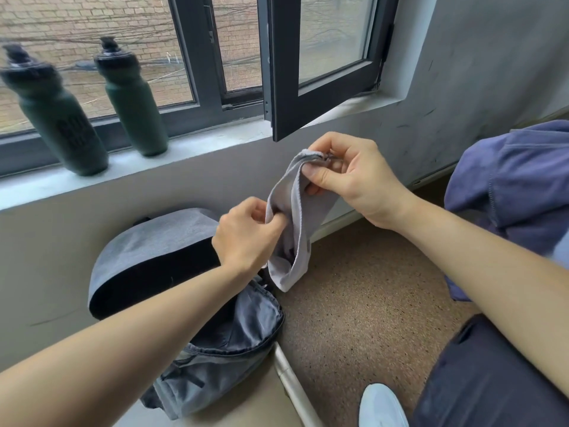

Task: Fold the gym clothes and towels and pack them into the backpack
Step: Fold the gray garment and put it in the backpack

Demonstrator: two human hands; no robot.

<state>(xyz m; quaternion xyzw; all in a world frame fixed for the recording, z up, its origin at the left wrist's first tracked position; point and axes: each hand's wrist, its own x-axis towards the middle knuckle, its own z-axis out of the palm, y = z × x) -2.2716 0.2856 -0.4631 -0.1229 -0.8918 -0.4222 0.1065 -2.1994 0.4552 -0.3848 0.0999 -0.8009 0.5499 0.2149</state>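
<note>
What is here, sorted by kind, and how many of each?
Green bottles: 2
Grey backpack: 1
Grey cloth: 1
Blue fabric heap: 1 (separate pieces cannot be told)
White shoe: 1
Total: 6

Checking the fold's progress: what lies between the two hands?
In the head view, only the grey cloth spans them: the right hand pinches its top edge, the left hand its side.
</note>
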